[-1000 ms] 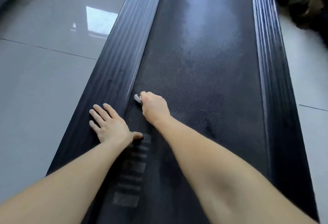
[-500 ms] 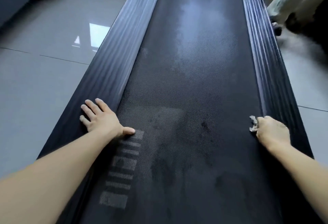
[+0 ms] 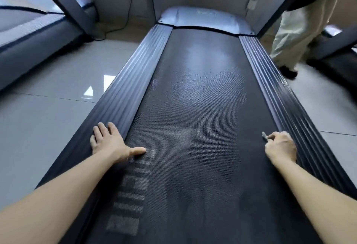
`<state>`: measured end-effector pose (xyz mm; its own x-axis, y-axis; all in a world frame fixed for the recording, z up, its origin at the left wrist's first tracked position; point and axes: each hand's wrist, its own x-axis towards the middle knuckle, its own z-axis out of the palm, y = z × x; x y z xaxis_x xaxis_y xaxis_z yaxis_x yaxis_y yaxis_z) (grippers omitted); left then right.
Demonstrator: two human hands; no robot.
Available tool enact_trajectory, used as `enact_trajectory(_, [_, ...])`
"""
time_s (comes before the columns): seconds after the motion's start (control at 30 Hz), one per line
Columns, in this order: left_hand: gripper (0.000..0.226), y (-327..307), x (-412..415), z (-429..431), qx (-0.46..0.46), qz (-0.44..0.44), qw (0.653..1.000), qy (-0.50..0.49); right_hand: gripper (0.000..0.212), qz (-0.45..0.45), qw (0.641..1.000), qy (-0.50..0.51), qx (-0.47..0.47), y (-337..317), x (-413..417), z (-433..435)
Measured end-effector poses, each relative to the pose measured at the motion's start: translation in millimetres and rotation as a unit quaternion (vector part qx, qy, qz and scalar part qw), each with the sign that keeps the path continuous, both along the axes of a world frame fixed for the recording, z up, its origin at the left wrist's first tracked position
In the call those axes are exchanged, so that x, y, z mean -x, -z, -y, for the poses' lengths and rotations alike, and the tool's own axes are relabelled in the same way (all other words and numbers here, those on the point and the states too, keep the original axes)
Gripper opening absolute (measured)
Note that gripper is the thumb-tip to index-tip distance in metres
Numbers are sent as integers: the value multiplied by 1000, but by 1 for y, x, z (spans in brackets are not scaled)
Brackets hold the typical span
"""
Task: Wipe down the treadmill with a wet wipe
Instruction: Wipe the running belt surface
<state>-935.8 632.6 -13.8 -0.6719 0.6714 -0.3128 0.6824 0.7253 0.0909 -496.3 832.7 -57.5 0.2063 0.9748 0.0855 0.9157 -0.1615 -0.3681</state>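
Note:
The treadmill's black textured belt (image 3: 197, 108) runs away from me between two ribbed side rails. My left hand (image 3: 110, 141) lies flat with spread fingers on the left rail (image 3: 133, 81), its thumb on the belt. My right hand (image 3: 281, 147) is curled at the belt's right edge, against the right rail (image 3: 270, 89), and grips a crumpled grey wet wipe (image 3: 264, 135) of which only a small tip sticks out. Damp streaks show on the belt's middle.
A grey motor cover (image 3: 204, 18) closes the far end, flanked by upright posts. A second treadmill (image 3: 34, 31) stands at the left over grey floor tiles. A person's legs in pale trousers (image 3: 297, 29) stand at the right. A cable (image 3: 119, 25) runs from a wall socket.
My right hand swept the wipe from the belt's left edge across to its right edge and stays there. My view has lifted toward the treadmill's far end. The left hand kept its place.

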Motion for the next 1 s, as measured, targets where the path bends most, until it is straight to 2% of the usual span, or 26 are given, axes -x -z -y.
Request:
enact_trajectory(0.1, [167,4,5,24,-21,-2,999,45,10,-38,999,26,24,-6,6,-8])
enact_trajectory(0.23, [161,15,1,65,-31,-44,995,82,22,-98,995,-2,15,-6,73,-4])
enact_trajectory(0.4, [155,21,-1,71,-50,-59,992,99,31,-128,977,-168,20,-6,225,28])
enact_trajectory(0.5, [154,25,-1,69,-45,-65,992,93,22,-117,950,-288,28,-11,320,72])
enact_trajectory(0.57, [153,25,0,65,-39,-71,992,93,20,-93,927,-361,31,-14,355,98])
enact_trajectory(0.63, [152,25,0,64,-35,-72,992,94,19,-69,917,-392,37,-15,361,105])
enact_trajectory(0.73, [151,25,1,66,-36,-67,993,93,22,-54,931,-359,27,-17,324,75])
enact_trajectory(0.83, [151,22,4,64,-40,-61,993,88,29,20,929,-369,-3,-11,275,49])
enact_trajectory(0.9, [152,20,2,61,-27,-60,994,89,24,60,915,-397,-44,-7,262,53])
enact_trajectory(1.0, [153,19,-5,62,-20,-56,994,89,24,71,910,-390,-123,-2,272,71])
